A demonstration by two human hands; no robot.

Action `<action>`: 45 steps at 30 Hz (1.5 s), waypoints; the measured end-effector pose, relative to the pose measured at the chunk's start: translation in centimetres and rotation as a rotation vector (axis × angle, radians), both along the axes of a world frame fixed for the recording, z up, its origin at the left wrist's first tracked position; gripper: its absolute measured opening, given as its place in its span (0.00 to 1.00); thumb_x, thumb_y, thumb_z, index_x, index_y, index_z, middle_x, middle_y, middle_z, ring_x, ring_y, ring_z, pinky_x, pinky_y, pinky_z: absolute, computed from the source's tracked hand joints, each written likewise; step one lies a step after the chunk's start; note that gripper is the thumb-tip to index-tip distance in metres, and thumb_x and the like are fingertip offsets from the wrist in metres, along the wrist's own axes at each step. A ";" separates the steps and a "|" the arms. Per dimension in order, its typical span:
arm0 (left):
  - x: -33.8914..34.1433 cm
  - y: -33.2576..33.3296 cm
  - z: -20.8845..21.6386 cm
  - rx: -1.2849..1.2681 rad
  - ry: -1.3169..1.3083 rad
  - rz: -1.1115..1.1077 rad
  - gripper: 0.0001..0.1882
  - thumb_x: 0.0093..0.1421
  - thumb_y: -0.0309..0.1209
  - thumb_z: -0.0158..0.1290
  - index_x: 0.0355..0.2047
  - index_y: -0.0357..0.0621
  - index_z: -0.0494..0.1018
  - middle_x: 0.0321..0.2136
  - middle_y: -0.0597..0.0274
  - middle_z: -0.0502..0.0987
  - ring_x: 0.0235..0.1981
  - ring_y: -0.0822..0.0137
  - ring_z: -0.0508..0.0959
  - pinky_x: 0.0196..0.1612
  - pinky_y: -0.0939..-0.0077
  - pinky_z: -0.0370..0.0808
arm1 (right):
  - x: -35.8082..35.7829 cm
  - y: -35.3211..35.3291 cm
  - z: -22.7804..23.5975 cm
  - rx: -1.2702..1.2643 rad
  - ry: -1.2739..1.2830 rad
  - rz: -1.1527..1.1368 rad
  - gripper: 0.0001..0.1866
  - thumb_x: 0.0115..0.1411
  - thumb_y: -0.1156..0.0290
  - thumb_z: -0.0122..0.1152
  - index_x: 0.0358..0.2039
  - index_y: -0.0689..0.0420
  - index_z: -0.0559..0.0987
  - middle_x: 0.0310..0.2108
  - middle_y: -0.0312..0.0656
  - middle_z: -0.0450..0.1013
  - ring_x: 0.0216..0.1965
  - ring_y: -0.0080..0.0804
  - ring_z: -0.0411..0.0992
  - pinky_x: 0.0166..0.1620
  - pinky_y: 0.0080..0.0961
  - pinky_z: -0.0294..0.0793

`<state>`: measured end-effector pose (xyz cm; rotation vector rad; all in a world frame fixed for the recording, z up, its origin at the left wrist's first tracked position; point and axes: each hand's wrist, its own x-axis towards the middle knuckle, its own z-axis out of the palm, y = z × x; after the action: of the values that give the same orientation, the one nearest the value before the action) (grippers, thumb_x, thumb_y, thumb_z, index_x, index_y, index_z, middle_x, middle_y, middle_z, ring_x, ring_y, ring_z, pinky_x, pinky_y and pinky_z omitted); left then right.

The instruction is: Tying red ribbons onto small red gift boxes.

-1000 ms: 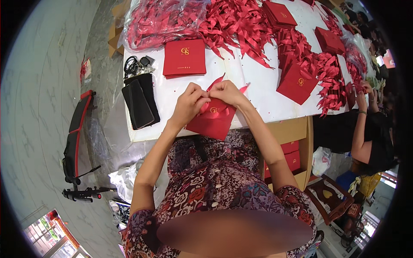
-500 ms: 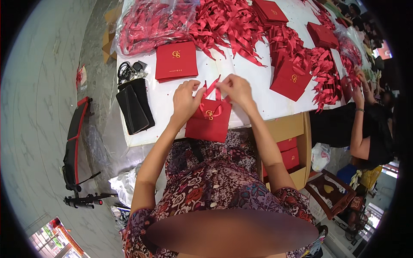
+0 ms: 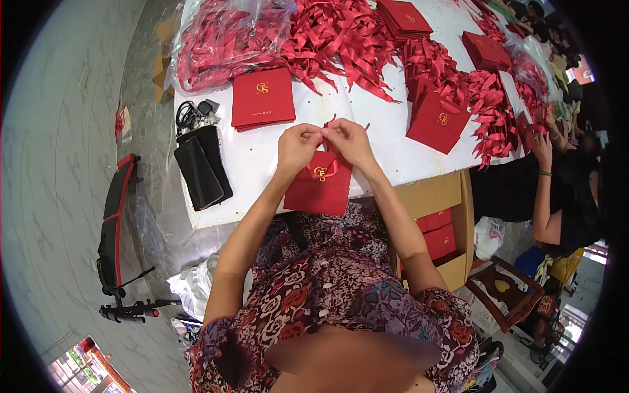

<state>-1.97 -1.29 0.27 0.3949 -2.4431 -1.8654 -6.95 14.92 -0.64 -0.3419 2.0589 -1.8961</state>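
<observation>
A red paper gift bag with a gold emblem lies flat at the table's near edge, right in front of me. Red ribbon runs from its upper edge up to my fingers. My left hand pinches ribbon just above the bag. Close against it, my right hand also pinches ribbon, and the fingertips of both hands meet. Dark ribbon tips poke out past the fingers. How the ribbon is looped between them is hidden.
Beyond my hands sits a stack of red bags. Loose red ribbons heap at the back, some in clear plastic. A black wallet and cables lie left. An open carton holds red bags at right; a co-worker works beyond.
My hands have come together over the bag, the right moving left and the left moving right. The ribbon loop that stood between them is now mostly covered by the fingers.
</observation>
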 end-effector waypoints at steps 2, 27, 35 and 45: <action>0.0 0.7 1.5 -0.102 0.021 -0.031 0.07 0.59 0.26 0.59 0.36 0.37 0.81 0.27 0.61 0.82 0.27 0.74 0.79 0.34 0.78 0.76 | 0.1 -0.1 -0.3 0.008 0.012 -0.031 0.10 0.61 0.68 0.64 0.34 0.63 0.80 0.25 0.35 0.77 0.27 0.17 0.72 0.32 0.16 0.72; 0.7 1.8 3.4 0.111 0.284 -0.257 0.29 0.60 0.24 0.58 0.60 0.34 0.61 0.49 0.50 0.77 0.50 0.61 0.78 0.52 0.69 0.75 | -8.6 4.9 3.2 -0.002 0.266 -0.393 0.12 0.65 0.66 0.60 0.39 0.63 0.77 0.22 0.34 0.72 0.23 0.20 0.68 0.29 0.20 0.68; -5.2 4.0 5.2 0.365 0.299 -0.077 0.26 0.64 0.25 0.55 0.60 0.34 0.60 0.53 0.51 0.73 0.56 0.65 0.72 0.59 0.71 0.69 | 0.0 6.0 5.0 -0.023 0.324 -0.348 0.27 0.66 0.72 0.57 0.63 0.60 0.62 0.49 0.49 0.71 0.50 0.27 0.70 0.52 0.25 0.71; -12.5 4.9 1.3 -0.633 0.506 -0.670 0.14 0.59 0.27 0.52 0.45 0.42 0.77 0.52 0.56 0.75 0.55 0.57 0.70 0.55 0.61 0.67 | 3.6 12.0 3.9 -0.173 0.117 -0.596 0.25 0.65 0.79 0.53 0.61 0.61 0.63 0.50 0.44 0.70 0.52 0.28 0.69 0.55 0.25 0.69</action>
<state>-14.46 3.62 1.58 -0.8919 -2.7306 -0.9714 -3.38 26.88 3.22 0.1519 2.2505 -2.4490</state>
